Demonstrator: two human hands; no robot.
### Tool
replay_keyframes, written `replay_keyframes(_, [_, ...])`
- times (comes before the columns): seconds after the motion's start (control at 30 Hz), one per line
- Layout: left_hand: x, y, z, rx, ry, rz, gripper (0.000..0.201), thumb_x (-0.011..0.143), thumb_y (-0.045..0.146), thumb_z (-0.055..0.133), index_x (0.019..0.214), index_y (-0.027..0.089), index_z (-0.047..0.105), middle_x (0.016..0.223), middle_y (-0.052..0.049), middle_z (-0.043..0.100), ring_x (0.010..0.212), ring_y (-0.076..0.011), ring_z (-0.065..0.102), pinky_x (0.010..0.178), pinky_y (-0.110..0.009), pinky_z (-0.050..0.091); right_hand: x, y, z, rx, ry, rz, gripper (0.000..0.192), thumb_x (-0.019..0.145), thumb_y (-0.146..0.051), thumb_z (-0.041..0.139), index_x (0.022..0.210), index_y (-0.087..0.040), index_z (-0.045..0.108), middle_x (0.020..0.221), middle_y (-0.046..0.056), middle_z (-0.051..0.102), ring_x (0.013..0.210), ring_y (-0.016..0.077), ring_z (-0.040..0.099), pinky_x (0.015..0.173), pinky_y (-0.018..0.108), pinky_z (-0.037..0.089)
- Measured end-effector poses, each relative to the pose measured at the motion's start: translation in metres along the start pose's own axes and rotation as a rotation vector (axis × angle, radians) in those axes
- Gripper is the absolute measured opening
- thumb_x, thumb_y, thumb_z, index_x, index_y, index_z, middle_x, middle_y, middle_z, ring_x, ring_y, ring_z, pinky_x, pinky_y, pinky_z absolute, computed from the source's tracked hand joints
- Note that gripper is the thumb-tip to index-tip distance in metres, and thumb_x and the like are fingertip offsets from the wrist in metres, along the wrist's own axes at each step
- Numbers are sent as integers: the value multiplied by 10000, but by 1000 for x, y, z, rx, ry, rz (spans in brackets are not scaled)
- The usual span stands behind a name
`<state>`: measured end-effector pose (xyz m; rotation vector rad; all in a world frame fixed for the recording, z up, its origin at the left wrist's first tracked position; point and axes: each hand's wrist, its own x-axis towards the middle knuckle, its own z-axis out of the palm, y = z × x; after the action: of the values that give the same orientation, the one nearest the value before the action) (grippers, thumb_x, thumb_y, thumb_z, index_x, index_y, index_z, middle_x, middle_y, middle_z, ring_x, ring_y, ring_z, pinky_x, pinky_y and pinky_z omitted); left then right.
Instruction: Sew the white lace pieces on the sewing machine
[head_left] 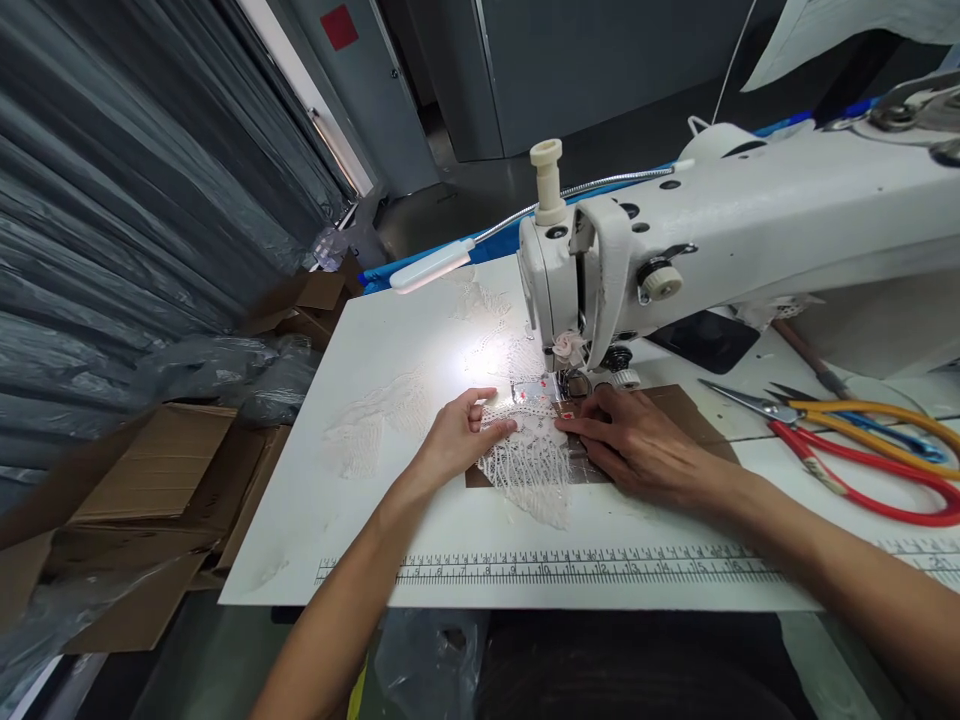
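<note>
A piece of white lace (525, 465) with a fringe-like lower part lies under the head of the white sewing machine (562, 290), near its presser foot (570, 385). My left hand (457, 435) grips the lace's left edge between thumb and forefinger. On the other side, my right hand (634, 440) has its fingers bent together and its fingertips on the lace's right edge, close beside the foot. Beneath both, the shiny metal plate (585, 465) with small red marks is partly covered by the lace. The needle tip is too small to make out.
Orange-handled scissors and red-handled scissors (847, 470) lie to the right. More lace pieces (382, 415) rest on the white table, under a lit lamp (431, 268). A printed ruler (555, 570) runs along the front edge. Open cardboard boxes (150, 480) stand at left.
</note>
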<state>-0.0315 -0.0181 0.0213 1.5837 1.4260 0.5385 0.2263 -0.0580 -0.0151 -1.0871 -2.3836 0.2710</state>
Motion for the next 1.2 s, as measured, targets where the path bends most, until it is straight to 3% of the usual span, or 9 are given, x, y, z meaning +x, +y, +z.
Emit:
replay_keyframes(0.33, [-3,4,3,24,12,-27,656,752,439,746,1305,166,523,681,65,272,567,-79,308,505,-221,346,-2,2,-4,123,-9,52,395,961,-275,409,1328,-259,553,1096,110,588,1017,243,541,912,454,475])
replay_keyframes(0.47, [-3,2,4,42,25,-11,654,751,451,744,1301,168,530,678,60,302,568,-83,326,510,-226,336,-2,-2,-8,128,-20,57,414,950,-248,408,1337,-282,550,1111,104,585,1017,244,548,902,453,487])
replay_keyframes(0.67, [-5,3,5,104,31,-6,660,751,493,721,1309,198,531,678,45,379,605,-116,400,560,-248,348,-6,-5,-14,106,-135,3,385,920,-262,463,1264,-348,612,1151,80,556,1121,280,506,957,517,445])
replay_keyframes(0.87, [-8,6,5,141,38,-10,644,764,515,697,1307,207,539,706,21,455,653,-141,448,584,-259,360,-8,-3,-13,62,-131,2,357,918,-282,463,1221,-346,640,1158,79,563,1078,285,542,908,504,477])
replay_keyframes(1.2, [-10,5,7,125,15,29,538,837,443,626,1305,192,534,731,25,458,621,-111,441,551,-244,354,-10,-4,-10,36,-165,18,415,937,-285,450,1329,-389,537,1185,93,534,1076,296,533,914,561,440])
